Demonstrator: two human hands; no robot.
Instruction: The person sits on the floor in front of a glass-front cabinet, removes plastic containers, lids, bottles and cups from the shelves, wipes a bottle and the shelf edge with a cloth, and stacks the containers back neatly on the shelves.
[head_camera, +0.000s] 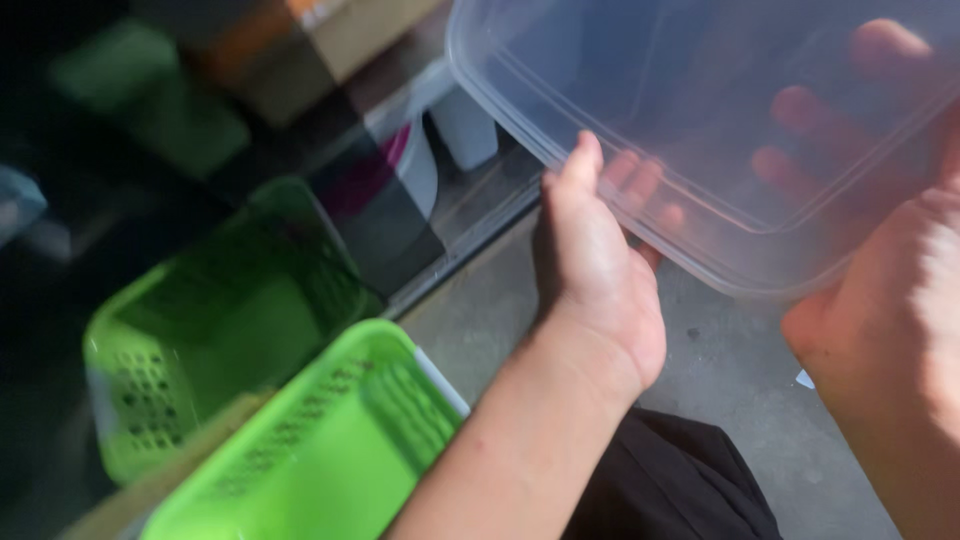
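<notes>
Clear plastic container (700, 110) in both hands

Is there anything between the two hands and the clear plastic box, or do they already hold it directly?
Nothing visible stands between them. The left hand grips the near edge of the clear box, and the right hand holds its right side; fingers show through the plastic. The green baskets lie lower left, apart from it.

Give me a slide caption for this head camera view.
Both hands, left and right, hold a clear plastic container above green baskets.
</notes>
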